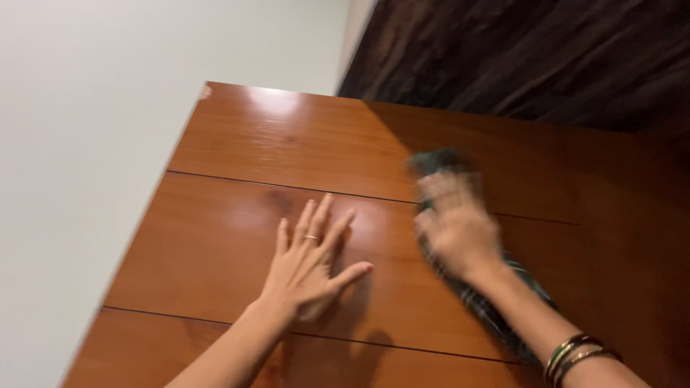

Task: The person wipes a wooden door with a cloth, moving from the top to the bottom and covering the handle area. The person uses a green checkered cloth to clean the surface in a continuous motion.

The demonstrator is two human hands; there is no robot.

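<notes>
Item 1: left hand (pixel 305 269), fingers (pixel 316 223) spread flat and released, palm on the glossy wooden counter (pixel 237 144), 1 ring on a finger.

Item 2: right hand (pixel 456 226), motion-blurred; we read its fingers as pressed over a dark cloth (pixel 496 309), though we cannot tell how tightly they grasp it. The cloth lies on the counter under that hand and trails back beneath the forearm. Bangles (pixel 575 356) on that wrist.

Risks, as we judge them: the trailing cloth could bunch or slip from under the hand; the bangles could scrape the polish; the braced palm could leave smears.
</notes>
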